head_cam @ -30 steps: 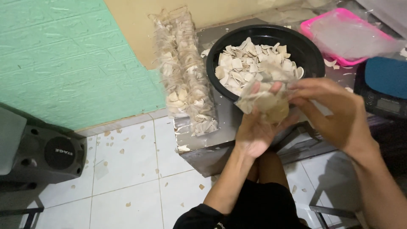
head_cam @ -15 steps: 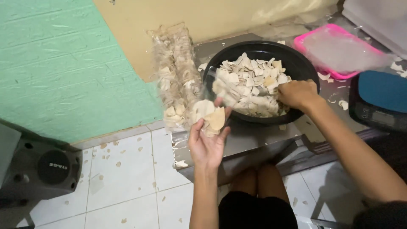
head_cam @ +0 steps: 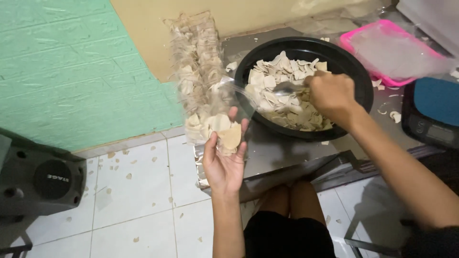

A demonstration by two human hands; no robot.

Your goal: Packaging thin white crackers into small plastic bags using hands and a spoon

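a clear plastic bag [head_cam: 228, 112] with a few pale chips at its bottom is held up in the left hand [head_cam: 224, 160], fingers curled around its lower end. just right of that grip, a metal spoon [head_cam: 287, 87] is clasped in the closed right hand [head_cam: 331, 95], its bowl laid on the heap of chips [head_cam: 287, 93] in the black basin [head_cam: 356, 83]. behind the bag, filled packets [head_cam: 196, 62] are stacked.

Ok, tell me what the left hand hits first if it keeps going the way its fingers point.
The left hand, cradling a clear bag of chips, points up toward the stacked filled packets against the wall; those probably come first, though depth is unclear.
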